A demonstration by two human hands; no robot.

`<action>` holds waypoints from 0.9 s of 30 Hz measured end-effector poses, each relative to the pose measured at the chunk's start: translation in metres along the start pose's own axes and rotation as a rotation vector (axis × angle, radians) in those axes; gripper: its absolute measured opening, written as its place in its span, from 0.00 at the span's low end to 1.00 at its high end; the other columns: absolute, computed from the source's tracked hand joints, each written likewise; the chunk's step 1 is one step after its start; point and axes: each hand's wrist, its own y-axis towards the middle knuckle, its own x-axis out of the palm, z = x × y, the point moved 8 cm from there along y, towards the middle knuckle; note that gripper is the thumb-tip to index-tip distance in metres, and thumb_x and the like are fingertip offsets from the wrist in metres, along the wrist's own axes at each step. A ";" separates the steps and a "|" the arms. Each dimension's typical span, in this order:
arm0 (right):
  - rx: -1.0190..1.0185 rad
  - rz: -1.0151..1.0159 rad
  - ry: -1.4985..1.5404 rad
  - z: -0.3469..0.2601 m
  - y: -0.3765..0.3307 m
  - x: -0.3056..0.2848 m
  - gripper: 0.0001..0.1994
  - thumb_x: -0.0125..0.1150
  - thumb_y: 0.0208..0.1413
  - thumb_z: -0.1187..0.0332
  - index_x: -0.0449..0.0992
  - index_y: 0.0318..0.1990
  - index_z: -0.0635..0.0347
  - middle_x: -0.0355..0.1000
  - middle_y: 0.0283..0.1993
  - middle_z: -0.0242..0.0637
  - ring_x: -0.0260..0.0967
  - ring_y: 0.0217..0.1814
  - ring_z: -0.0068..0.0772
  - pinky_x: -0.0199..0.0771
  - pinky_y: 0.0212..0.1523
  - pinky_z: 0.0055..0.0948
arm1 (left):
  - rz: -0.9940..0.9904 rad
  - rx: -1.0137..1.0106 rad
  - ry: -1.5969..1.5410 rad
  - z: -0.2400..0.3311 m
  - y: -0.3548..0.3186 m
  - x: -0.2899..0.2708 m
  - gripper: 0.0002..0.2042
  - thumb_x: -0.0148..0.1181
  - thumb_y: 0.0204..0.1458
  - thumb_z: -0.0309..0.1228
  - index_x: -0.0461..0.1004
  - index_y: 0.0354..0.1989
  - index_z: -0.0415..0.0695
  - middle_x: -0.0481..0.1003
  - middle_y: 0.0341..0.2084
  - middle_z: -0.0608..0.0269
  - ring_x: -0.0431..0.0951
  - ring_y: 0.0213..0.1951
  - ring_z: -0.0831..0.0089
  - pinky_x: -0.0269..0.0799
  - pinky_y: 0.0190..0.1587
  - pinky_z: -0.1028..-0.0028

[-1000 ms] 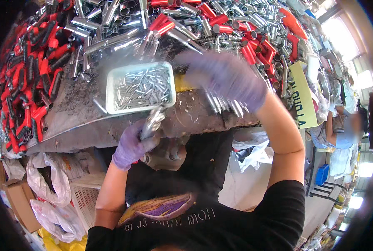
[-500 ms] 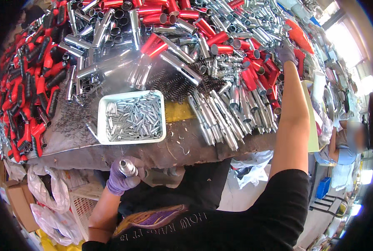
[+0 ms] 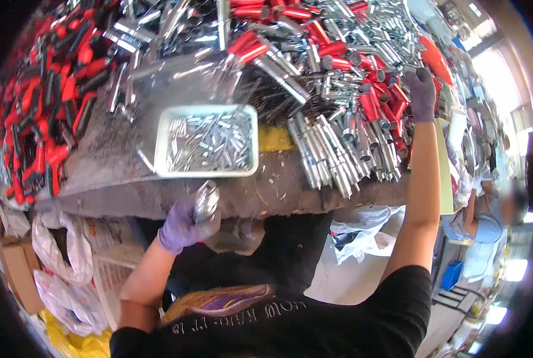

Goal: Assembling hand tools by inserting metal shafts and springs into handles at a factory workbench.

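Observation:
My left hand [image 3: 187, 222], in a purple glove, is closed round a shiny metal tubular part [image 3: 206, 201], held tilted just off the near table edge. Beyond it stands a white tray [image 3: 251, 169] of small metal pins [image 3: 212, 140]. At the far right, my gloved right hand [image 3: 422, 98] has its fingers curled over the edge of the metal parts pile [image 3: 392, 51]. What those fingers hold, if anything, is hidden. Beside that hand lie red tubes [image 3: 371, 102] and an orange-red object [image 3: 435, 59].
Red-and-black handles [image 3: 51, 113] are heaped on the left. Long metal tubes [image 3: 329, 152] lie in a row right of the tray, near dark springs [image 3: 272, 98]. Plastic bags [image 3: 69, 256] hang below the table. Another person [image 3: 487, 230] sits at the far right.
The view has shifted, so the table sits higher in the picture. My right hand has drawn back slightly from the metal pile. The part in my left hand has tilted.

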 end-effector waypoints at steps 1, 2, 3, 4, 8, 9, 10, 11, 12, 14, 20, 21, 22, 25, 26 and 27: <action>-0.054 -0.139 0.201 -0.038 -0.022 0.019 0.12 0.58 0.52 0.67 0.73 0.42 0.63 0.74 0.36 0.37 0.71 0.38 0.25 0.70 0.43 0.27 | -0.044 -0.011 -0.025 0.010 0.002 0.004 0.15 0.62 0.43 0.27 0.72 0.42 0.42 0.71 0.27 0.68 0.69 0.31 0.81 0.68 0.35 0.76; -0.095 -0.284 0.405 -0.081 -0.052 0.036 0.11 0.58 0.51 0.71 0.72 0.42 0.63 0.73 0.35 0.33 0.68 0.36 0.19 0.70 0.41 0.24 | -0.015 -0.018 0.039 0.019 0.005 0.006 0.20 0.62 0.45 0.28 0.70 0.49 0.40 0.73 0.30 0.65 0.70 0.33 0.81 0.69 0.39 0.74; -0.257 -0.363 0.279 -0.133 -0.091 0.045 0.11 0.59 0.50 0.72 0.70 0.42 0.61 0.72 0.35 0.33 0.69 0.36 0.21 0.70 0.41 0.25 | -0.056 -0.109 0.081 0.024 0.007 0.009 0.22 0.62 0.45 0.29 0.69 0.51 0.39 0.74 0.33 0.62 0.71 0.35 0.78 0.70 0.41 0.72; -0.427 -0.439 0.163 -0.182 -0.131 0.056 0.12 0.59 0.49 0.74 0.69 0.42 0.60 0.72 0.35 0.33 0.69 0.35 0.23 0.70 0.41 0.26 | -0.110 0.025 0.307 0.034 0.011 0.009 0.23 0.62 0.47 0.31 0.68 0.52 0.39 0.75 0.34 0.60 0.73 0.36 0.77 0.71 0.42 0.72; -0.766 -0.918 0.103 -0.298 -0.246 0.089 0.15 0.61 0.41 0.78 0.67 0.39 0.58 0.69 0.39 0.36 0.68 0.40 0.31 0.69 0.44 0.29 | -0.101 0.103 0.321 0.034 0.013 0.011 0.25 0.63 0.48 0.34 0.67 0.54 0.39 0.75 0.38 0.63 0.73 0.40 0.75 0.69 0.45 0.71; -0.853 -0.942 0.014 -0.312 -0.255 0.090 0.16 0.59 0.40 0.78 0.68 0.40 0.59 0.68 0.39 0.37 0.68 0.39 0.38 0.69 0.44 0.31 | -0.106 0.125 0.270 0.026 0.014 0.011 0.25 0.63 0.49 0.35 0.67 0.54 0.40 0.75 0.39 0.61 0.73 0.41 0.75 0.69 0.46 0.72; -0.865 -0.953 0.018 -0.323 -0.259 0.091 0.16 0.59 0.40 0.78 0.68 0.40 0.59 0.68 0.39 0.37 0.68 0.39 0.38 0.69 0.44 0.31 | -0.112 0.150 0.220 0.023 0.014 0.011 0.24 0.63 0.49 0.35 0.67 0.54 0.40 0.75 0.40 0.60 0.73 0.42 0.75 0.69 0.47 0.72; -0.890 -0.987 -0.015 -0.328 -0.262 0.091 0.17 0.58 0.40 0.78 0.69 0.41 0.59 0.68 0.39 0.38 0.68 0.39 0.39 0.69 0.43 0.31 | -0.102 0.151 0.214 0.023 0.013 0.011 0.24 0.63 0.49 0.35 0.67 0.54 0.40 0.75 0.40 0.60 0.73 0.42 0.75 0.69 0.47 0.72; -0.915 -1.019 -0.049 -0.332 -0.265 0.092 0.17 0.57 0.39 0.78 0.69 0.42 0.60 0.67 0.39 0.38 0.68 0.38 0.41 0.69 0.43 0.32 | -0.117 0.153 0.231 0.023 0.011 0.012 0.24 0.63 0.49 0.36 0.67 0.54 0.41 0.75 0.41 0.60 0.73 0.42 0.75 0.69 0.48 0.72; -1.017 -1.006 -0.051 -0.347 -0.274 0.088 0.19 0.56 0.40 0.76 0.70 0.45 0.60 0.68 0.40 0.39 0.68 0.38 0.42 0.70 0.43 0.32 | -0.125 0.159 0.241 0.019 0.009 0.012 0.24 0.63 0.49 0.36 0.67 0.55 0.42 0.75 0.41 0.60 0.73 0.43 0.75 0.69 0.48 0.72; -0.995 -0.911 -0.450 -0.352 -0.283 0.088 0.22 0.60 0.41 0.70 0.71 0.49 0.53 0.67 0.40 0.43 0.69 0.42 0.48 0.72 0.43 0.40 | -0.135 0.141 0.257 0.018 0.004 0.010 0.24 0.64 0.49 0.37 0.68 0.55 0.44 0.76 0.41 0.60 0.75 0.43 0.77 0.69 0.48 0.73; -1.106 -0.854 -0.476 -0.358 -0.285 0.085 0.21 0.60 0.41 0.70 0.72 0.48 0.54 0.67 0.40 0.42 0.69 0.42 0.47 0.72 0.44 0.40 | -0.131 0.136 0.246 0.017 0.004 0.009 0.25 0.64 0.49 0.38 0.68 0.55 0.45 0.76 0.41 0.60 0.75 0.43 0.76 0.70 0.48 0.73; -1.216 -0.794 -0.499 -0.365 -0.289 0.082 0.21 0.60 0.41 0.70 0.72 0.47 0.54 0.67 0.40 0.42 0.69 0.42 0.46 0.71 0.44 0.41 | -0.126 0.131 0.234 0.016 0.004 0.009 0.26 0.64 0.49 0.39 0.67 0.56 0.45 0.77 0.41 0.59 0.76 0.43 0.75 0.70 0.48 0.73; -1.311 -0.989 -0.539 -0.371 -0.306 0.100 0.18 0.61 0.42 0.68 0.73 0.45 0.54 0.68 0.41 0.41 0.70 0.43 0.43 0.72 0.43 0.39 | -0.125 0.096 0.230 0.012 0.006 0.008 0.27 0.65 0.48 0.41 0.67 0.56 0.45 0.77 0.42 0.59 0.76 0.44 0.72 0.70 0.49 0.72; -1.313 -0.999 -0.545 -0.366 -0.308 0.105 0.18 0.61 0.42 0.68 0.73 0.45 0.54 0.68 0.41 0.41 0.70 0.43 0.43 0.72 0.43 0.39 | -0.123 0.096 0.219 0.015 0.006 0.008 0.27 0.65 0.48 0.41 0.67 0.56 0.45 0.77 0.42 0.59 0.76 0.44 0.72 0.70 0.49 0.72; -1.313 -1.024 -0.447 -0.359 -0.315 0.110 0.18 0.62 0.42 0.65 0.74 0.45 0.53 0.68 0.41 0.39 0.70 0.42 0.43 0.73 0.42 0.38 | -0.150 0.108 0.232 0.019 0.005 0.010 0.28 0.65 0.48 0.41 0.67 0.57 0.45 0.76 0.43 0.59 0.76 0.44 0.72 0.70 0.50 0.72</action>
